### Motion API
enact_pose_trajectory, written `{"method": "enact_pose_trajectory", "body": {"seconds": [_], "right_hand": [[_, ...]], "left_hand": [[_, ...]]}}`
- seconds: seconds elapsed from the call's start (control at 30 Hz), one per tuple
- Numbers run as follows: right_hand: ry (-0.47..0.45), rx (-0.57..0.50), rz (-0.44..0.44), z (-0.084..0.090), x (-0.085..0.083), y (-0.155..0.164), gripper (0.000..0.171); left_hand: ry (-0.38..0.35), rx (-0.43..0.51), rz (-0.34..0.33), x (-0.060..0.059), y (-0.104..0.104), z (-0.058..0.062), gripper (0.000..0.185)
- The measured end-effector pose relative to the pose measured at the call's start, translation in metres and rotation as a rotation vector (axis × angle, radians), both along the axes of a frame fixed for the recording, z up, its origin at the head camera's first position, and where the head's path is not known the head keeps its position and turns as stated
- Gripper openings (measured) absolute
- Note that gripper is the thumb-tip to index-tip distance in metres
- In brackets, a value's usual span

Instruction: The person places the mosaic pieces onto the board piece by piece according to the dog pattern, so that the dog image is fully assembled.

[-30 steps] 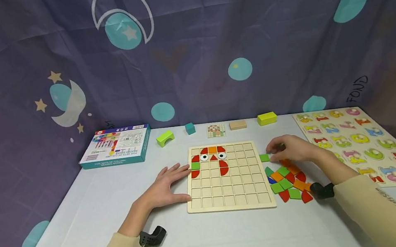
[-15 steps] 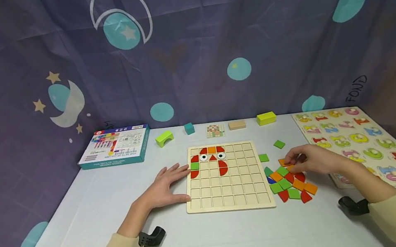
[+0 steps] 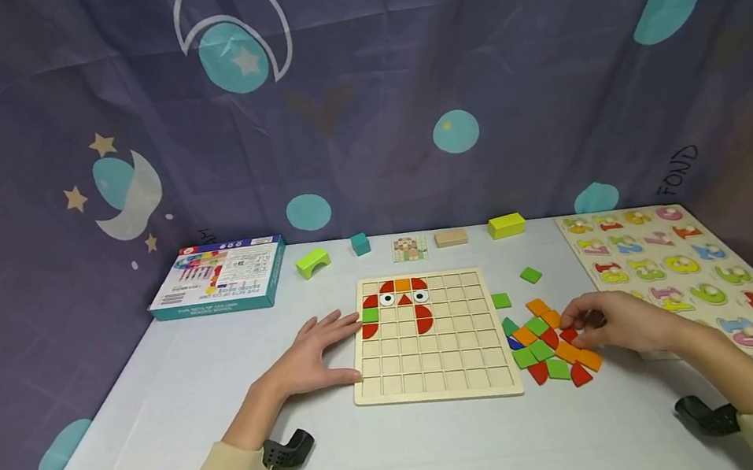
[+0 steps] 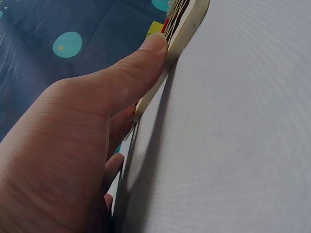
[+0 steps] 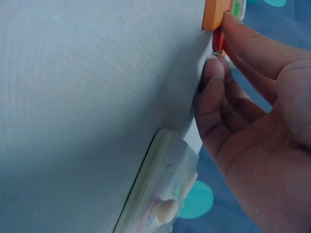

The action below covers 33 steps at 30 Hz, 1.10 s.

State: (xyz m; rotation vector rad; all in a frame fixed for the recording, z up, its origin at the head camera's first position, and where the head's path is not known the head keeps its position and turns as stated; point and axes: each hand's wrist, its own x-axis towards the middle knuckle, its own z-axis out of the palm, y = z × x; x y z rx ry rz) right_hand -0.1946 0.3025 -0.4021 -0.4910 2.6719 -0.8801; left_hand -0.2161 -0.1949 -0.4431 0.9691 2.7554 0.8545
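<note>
A wooden grid board (image 3: 464, 358) lies flat in the head view, with red, orange, green and eye-printed tiles in its upper left cells. My left hand (image 3: 310, 359) rests beside it with spread fingers, thumb and fingertips touching its left edge; the left wrist view has the thumb (image 4: 131, 70) on the rim. Right of the board my right hand (image 3: 620, 322) pinches a red tile (image 3: 567, 335) at the edge of a loose pile. In the right wrist view that tile (image 5: 218, 41) is between thumb and fingers, close to an orange tile (image 5: 213, 14).
Two green tiles (image 3: 531, 275) lie above the pile. A number puzzle board (image 3: 690, 281) takes up the right side. Along the back are a boxed set (image 3: 221, 279), a pattern card (image 3: 410, 248) and several blocks, one of them yellow (image 3: 507, 226).
My right hand has moved from the green tiles down to the pile's right side and now holds a red tile. One green tile was left higher up. The left hand stays put.
</note>
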Motion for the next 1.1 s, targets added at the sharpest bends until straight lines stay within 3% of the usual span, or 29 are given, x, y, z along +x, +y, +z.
{"method": "enact_pose_trajectory", "body": {"seconds": [0.4, 0.63, 0.83, 1.1], "right_hand": [[-0.031, -0.027, 0.023, 0.004, -0.007, -0.003, 0.023], [-0.026, -0.085, 0.097, 0.014, -0.019, -0.009, 0.023], [-0.041, -0.176, 0.121, 0.019, -0.028, -0.037, 0.021], [0.001, -0.185, 0.118, 0.015, -0.039, -0.080, 0.016]], "left_hand": [[-0.007, 0.000, 0.003, -0.001, 0.001, 0.002, 0.083], [-0.003, 0.004, 0.004, -0.001, 0.000, 0.001, 0.082], [-0.012, 0.005, 0.009, 0.000, -0.001, 0.001, 0.083], [-0.007, 0.009, 0.003, -0.001, -0.001, -0.001, 0.083]]}}
